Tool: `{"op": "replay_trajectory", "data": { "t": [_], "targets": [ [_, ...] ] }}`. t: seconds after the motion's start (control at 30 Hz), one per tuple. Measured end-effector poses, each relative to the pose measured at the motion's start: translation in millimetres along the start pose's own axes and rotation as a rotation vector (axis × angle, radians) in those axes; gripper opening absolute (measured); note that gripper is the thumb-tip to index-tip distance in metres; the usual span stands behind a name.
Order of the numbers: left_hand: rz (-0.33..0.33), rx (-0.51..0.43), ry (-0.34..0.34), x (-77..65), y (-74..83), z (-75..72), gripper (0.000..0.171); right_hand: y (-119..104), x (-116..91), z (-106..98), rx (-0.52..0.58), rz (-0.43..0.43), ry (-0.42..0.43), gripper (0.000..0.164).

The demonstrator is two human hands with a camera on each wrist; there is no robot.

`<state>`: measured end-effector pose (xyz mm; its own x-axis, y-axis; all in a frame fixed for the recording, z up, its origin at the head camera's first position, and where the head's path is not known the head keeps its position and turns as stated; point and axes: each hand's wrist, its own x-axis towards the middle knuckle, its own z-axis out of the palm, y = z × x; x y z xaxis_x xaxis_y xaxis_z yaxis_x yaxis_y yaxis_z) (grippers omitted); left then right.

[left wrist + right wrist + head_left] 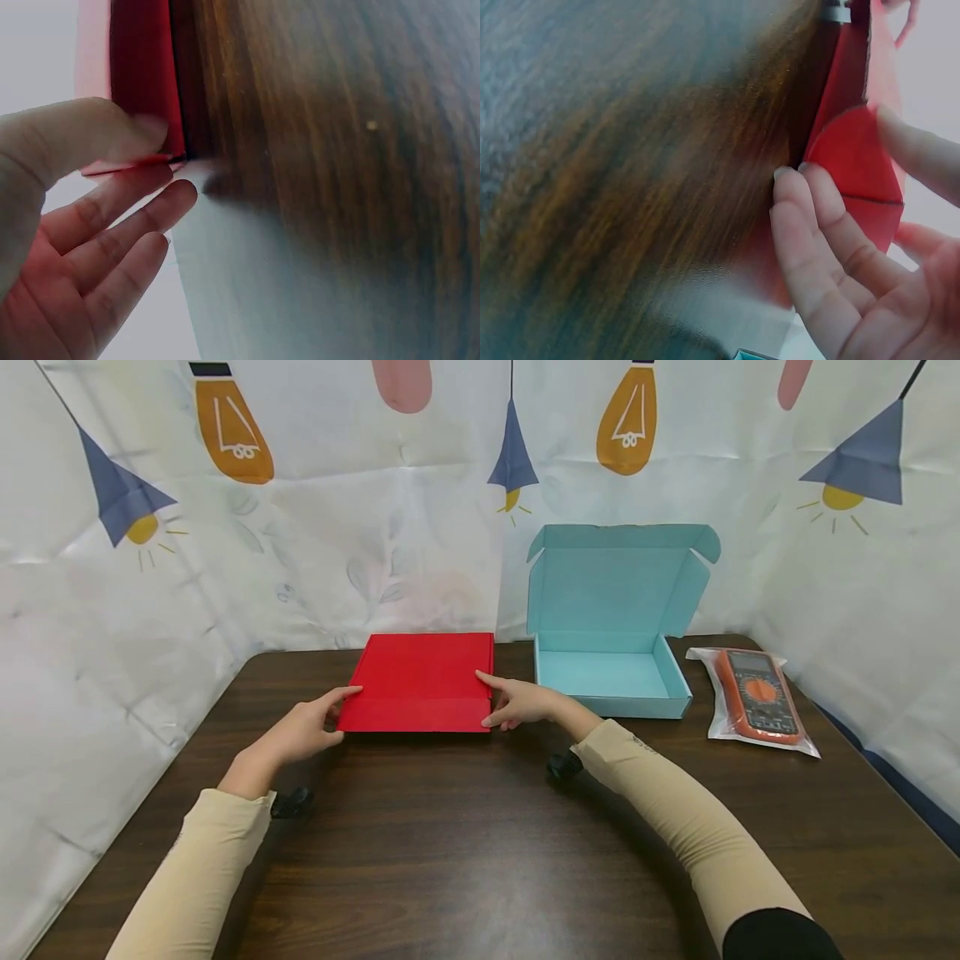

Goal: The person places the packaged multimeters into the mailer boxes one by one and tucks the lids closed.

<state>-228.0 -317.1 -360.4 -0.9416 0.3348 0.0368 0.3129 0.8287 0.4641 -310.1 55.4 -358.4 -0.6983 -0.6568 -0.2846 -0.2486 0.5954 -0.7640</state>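
A flat red cardboard box [420, 677] lies toward the back of the dark wooden table, its lid down. My left hand [306, 727] holds its left front corner; in the left wrist view the thumb [90, 135] lies across the front side and the fingers are at the end. At the right end, my right hand [521, 702] grips the other front corner. Seen from the right wrist, its fingertips are low against the box and the thumb is by a rounded red flap [855, 150]. Whether the box's front edge touches the table, I cannot tell.
Right of the red box stands a light blue cardboard box [611, 706] with its lid raised. Farther right, an orange and black multimeter [761, 693] lies in a clear plastic bag. A patterned cloth [435, 552] hangs behind the table [450, 860].
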Motion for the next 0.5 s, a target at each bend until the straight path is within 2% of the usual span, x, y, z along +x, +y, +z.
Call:
{"op": "replay_trajectory", "data": {
  "t": [0.17, 0.27, 0.33, 0.5],
  "targets": [
    [-0.044, -0.027, 0.008, -2.2, -1.1, -1.8, 0.075, -1, 2, 2, -0.081, 0.02, 0.058, 0.092],
    [-0.049, -0.018, 0.025, 0.2, -1.2, -2.3, 0.073, -2, 1, 3, -0.128, 0.031, 0.083, 0.091],
    [-0.042, 0.006, 0.037, 3.4, -1.6, -2.3, 0.073, -4, 0, 4, -0.157, 0.036, 0.104, 0.091],
    [-0.04, 0.084, 0.036, 12.4, -2.6, -1.4, 0.075, -10, -3, 12, -0.326, 0.049, 0.196, 0.09]
  ]
}}
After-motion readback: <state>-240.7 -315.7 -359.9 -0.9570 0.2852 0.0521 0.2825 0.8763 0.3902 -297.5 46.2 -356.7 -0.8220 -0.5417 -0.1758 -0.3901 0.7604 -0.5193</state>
